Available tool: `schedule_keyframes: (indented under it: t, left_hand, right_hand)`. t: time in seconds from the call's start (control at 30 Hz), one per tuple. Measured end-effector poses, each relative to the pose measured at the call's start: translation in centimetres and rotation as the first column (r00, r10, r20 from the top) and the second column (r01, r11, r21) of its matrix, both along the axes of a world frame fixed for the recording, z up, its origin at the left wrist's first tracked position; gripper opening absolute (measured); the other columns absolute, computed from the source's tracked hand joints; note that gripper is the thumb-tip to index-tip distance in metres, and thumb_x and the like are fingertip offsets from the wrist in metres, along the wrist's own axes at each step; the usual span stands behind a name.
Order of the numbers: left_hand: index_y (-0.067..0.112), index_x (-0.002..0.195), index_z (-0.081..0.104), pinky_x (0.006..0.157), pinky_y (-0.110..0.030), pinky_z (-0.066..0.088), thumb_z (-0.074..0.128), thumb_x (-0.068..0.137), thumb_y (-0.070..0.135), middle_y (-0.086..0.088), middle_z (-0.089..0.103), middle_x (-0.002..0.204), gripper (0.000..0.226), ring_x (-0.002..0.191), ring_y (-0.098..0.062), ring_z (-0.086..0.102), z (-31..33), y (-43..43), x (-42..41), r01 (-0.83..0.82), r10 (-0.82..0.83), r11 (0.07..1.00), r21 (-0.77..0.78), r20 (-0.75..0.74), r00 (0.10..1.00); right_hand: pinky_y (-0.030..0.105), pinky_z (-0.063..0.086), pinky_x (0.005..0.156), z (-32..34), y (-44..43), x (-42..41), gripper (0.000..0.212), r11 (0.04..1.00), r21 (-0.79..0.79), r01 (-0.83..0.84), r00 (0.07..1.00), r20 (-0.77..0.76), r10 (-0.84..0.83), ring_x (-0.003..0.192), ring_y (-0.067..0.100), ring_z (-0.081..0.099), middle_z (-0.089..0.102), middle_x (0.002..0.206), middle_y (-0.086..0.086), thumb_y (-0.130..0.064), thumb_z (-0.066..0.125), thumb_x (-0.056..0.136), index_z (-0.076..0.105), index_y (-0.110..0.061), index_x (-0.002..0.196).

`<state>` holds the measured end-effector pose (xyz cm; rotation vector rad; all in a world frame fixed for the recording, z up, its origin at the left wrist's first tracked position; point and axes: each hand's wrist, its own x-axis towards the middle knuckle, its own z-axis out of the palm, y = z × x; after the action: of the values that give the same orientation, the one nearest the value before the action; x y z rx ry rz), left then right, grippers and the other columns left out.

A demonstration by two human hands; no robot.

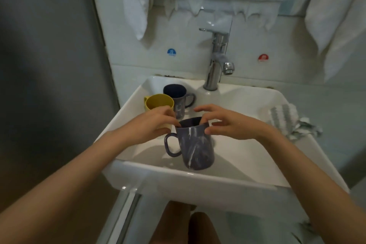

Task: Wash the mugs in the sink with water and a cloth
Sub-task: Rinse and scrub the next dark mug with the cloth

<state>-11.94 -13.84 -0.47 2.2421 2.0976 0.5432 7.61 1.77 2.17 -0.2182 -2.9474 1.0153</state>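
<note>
Left hand (156, 123) and right hand (227, 125) are pinching the marbled mug (198, 148) in the sink (198, 182), washing seemingly just beginning, cloth (283, 117) lying untouched on the sink's right edge

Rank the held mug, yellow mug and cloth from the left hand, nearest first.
1. held mug, rim gripped by the left hand.
2. yellow mug, just behind that hand.
3. cloth, on the right rim of the sink.
</note>
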Motion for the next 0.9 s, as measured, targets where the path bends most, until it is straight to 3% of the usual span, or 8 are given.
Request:
schedule_keyframes:
  t: [0.17,0.33,0.47,0.53,0.6,0.67,0.73,0.9]
  left_hand:
    - [0.024,0.102,0.070,0.101,-0.024,0.036,0.068,0.082,0.027,0.004,0.049,0.133,0.020,0.123,-0.010,0.041,1.5,3.0,0.8,0.083,-0.084,0.994,-0.069,-0.002,0.996]
    - [0.024,0.081,0.064,0.075,-0.018,0.046,0.065,0.085,0.022,0.011,0.064,0.082,0.005,0.078,0.001,0.057,2.4,6.4,2.1,0.072,-0.044,0.993,-0.089,0.283,0.958]
    - [0.020,0.074,0.057,0.063,-0.015,0.045,0.057,0.091,0.018,0.005,0.061,0.071,0.017,0.065,0.001,0.057,2.1,9.0,2.6,-0.051,0.079,0.997,-0.060,0.700,0.710]
    - [0.017,0.073,0.056,0.056,-0.014,0.043,0.054,0.093,0.017,0.003,0.059,0.067,0.020,0.057,0.001,0.056,1.6,10.5,2.8,-0.152,0.166,0.984,-0.097,0.812,0.559]
    - [0.014,0.076,0.059,0.057,-0.021,0.045,0.051,0.095,0.017,-0.003,0.062,0.070,0.020,0.062,-0.008,0.060,1.1,11.9,2.9,-0.212,0.239,0.962,-0.170,0.904,0.356]
    - [0.011,0.087,0.063,0.057,-0.026,0.048,0.050,0.096,0.021,-0.007,0.066,0.079,0.018,0.069,-0.016,0.064,0.6,12.6,3.2,-0.210,0.275,0.951,-0.228,0.934,0.230]
    - [0.010,0.098,0.063,0.061,-0.028,0.049,0.049,0.096,0.024,-0.010,0.069,0.090,0.021,0.080,-0.020,0.066,-0.1,12.8,3.9,-0.197,0.275,0.951,-0.237,0.942,0.193]
    - [0.005,0.101,0.061,0.084,-0.040,0.051,0.048,0.095,0.017,-0.020,0.067,0.100,0.019,0.093,-0.030,0.064,-0.6,12.4,5.2,-0.159,0.156,0.974,-0.163,0.986,-0.055]
  right_hand:
    - [0.038,0.028,0.113,-0.1,3.4,1.0,0.014,0.995,-0.080,0.053,0.999,0.004,-0.053,0.134,0.010,0.031,0.032,0.145,-0.012,-0.020,0.055,0.093,0.060,-0.033,0.094]
    - [0.040,0.035,0.110,-0.5,6.4,1.7,0.033,0.911,-0.383,0.153,0.978,-0.073,-0.195,0.137,0.005,0.030,0.035,0.143,-0.022,-0.016,0.053,0.094,0.057,-0.039,0.118]
    - [0.040,0.036,0.110,-1.2,6.9,1.4,0.043,0.910,-0.300,0.288,0.935,-0.118,-0.335,0.134,0.011,0.034,0.032,0.145,-0.014,-0.045,0.054,0.089,0.033,-0.052,0.126]
    - [0.032,0.038,0.108,-2.0,7.0,1.3,0.077,0.913,-0.239,0.330,0.926,-0.108,-0.363,0.131,0.008,0.036,0.031,0.142,-0.016,-0.065,0.066,0.069,0.024,-0.049,0.132]
    - [0.014,0.037,0.101,-2.7,7.0,1.4,0.096,0.922,-0.143,0.359,0.918,-0.126,-0.377,0.125,0.001,0.036,0.029,0.138,-0.021,-0.061,0.075,0.060,0.019,-0.048,0.136]
    - [0.006,0.034,0.096,-3.2,7.3,1.2,0.069,0.928,-0.004,0.372,0.891,-0.277,-0.359,0.122,-0.007,0.036,0.032,0.134,-0.024,-0.054,0.072,0.071,0.030,-0.053,0.125]
    - [0.010,0.034,0.099,-3.4,7.5,0.6,0.030,0.906,0.053,0.420,0.830,-0.427,-0.360,0.118,-0.009,0.038,0.040,0.126,-0.022,-0.059,0.057,0.082,0.046,-0.051,0.109]
    - [0.008,0.031,0.092,-3.6,7.7,0.1,0.032,0.866,0.024,0.500,0.735,-0.540,-0.410,0.108,-0.005,0.045,0.052,0.109,-0.018,-0.057,0.036,0.083,0.059,-0.035,0.088]
